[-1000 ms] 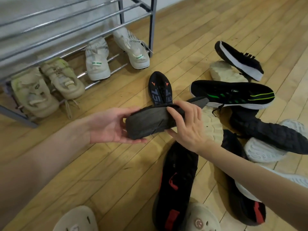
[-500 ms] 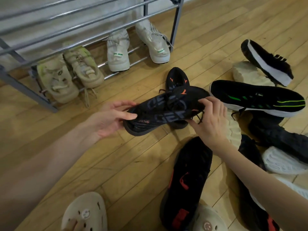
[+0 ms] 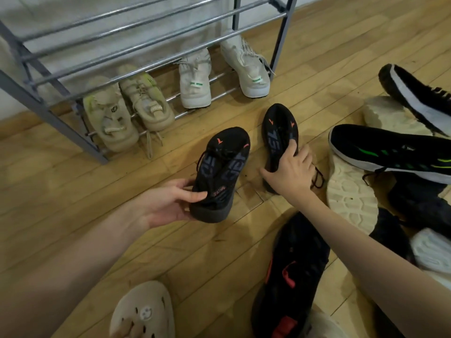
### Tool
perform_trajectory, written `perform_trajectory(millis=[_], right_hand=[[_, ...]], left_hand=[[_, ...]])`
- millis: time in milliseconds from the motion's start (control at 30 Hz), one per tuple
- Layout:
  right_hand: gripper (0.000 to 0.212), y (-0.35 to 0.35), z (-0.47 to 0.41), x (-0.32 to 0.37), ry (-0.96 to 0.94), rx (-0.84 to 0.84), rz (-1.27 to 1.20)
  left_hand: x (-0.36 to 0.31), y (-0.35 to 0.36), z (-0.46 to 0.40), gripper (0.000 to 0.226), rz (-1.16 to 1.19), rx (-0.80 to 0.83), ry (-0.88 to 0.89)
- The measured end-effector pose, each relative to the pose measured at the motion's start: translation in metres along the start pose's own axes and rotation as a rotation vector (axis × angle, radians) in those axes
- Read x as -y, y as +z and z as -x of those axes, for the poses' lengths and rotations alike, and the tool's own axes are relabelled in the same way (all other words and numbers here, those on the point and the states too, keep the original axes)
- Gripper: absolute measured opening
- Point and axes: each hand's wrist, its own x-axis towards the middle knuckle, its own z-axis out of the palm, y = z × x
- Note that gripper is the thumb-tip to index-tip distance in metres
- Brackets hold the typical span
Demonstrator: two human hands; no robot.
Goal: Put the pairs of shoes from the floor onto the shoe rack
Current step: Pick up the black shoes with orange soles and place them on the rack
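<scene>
My left hand (image 3: pixel 168 203) grips the heel of a black shoe with orange marks (image 3: pixel 223 167), held upright just above the wooden floor with its toe toward the rack. My right hand (image 3: pixel 289 173) is closed over the heel of its matching black shoe (image 3: pixel 279 129), which lies on the floor just to the right. The grey metal shoe rack (image 3: pixel 136 48) stands at the upper left. Its bottom shelf holds a beige pair (image 3: pixel 127 111) and a white pair (image 3: pixel 219 74).
To the right lies a pile of shoes: a black shoe with green stripes (image 3: pixel 390 150), a black one with a white sole (image 3: pixel 415 93), upturned cream soles (image 3: pixel 349 191). A black and red shoe (image 3: pixel 295 276) lies near my right arm. A beige clog (image 3: pixel 144 311) sits at the bottom.
The shoe held across both hands has turned toe-forward and stays in my left hand alone. My right hand has let go and closed on the second black shoe on the floor.
</scene>
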Motion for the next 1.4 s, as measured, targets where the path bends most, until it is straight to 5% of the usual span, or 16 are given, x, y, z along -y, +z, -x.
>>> perform_trajectory(millis=[167, 367, 533, 767, 967, 1400], right_hand=[[0.108, 0.011, -0.003, -0.007, 0.167, 0.149, -0.186], [0.077, -0.009, 0.004, -0.01, 0.161, -0.134, -0.643], [0.075, -0.034, 0.002, -0.002, 0.023, -0.271, -0.607], [0.071, -0.099, -0.051, 0.037, -0.175, -0.314, -0.618], [0.075, -0.135, -0.12, 0.09, -0.269, -0.19, -0.545], [0.085, -0.127, -0.221, 0.159, -0.087, -0.211, -0.513]], left_hand=[[0.001, -0.015, 0.008, 0.097, -0.032, -0.09, 0.013], [-0.033, -0.008, 0.022, 0.089, -0.096, -0.026, 0.179], [-0.086, 0.01, 0.029, 0.084, -0.184, -0.046, 0.396], [-0.155, 0.031, 0.027, 0.042, -0.017, -0.133, 0.608], [-0.201, 0.036, -0.006, 0.03, 0.049, -0.454, 0.654], [-0.286, 0.024, -0.074, 0.032, 0.013, -0.658, 0.744]])
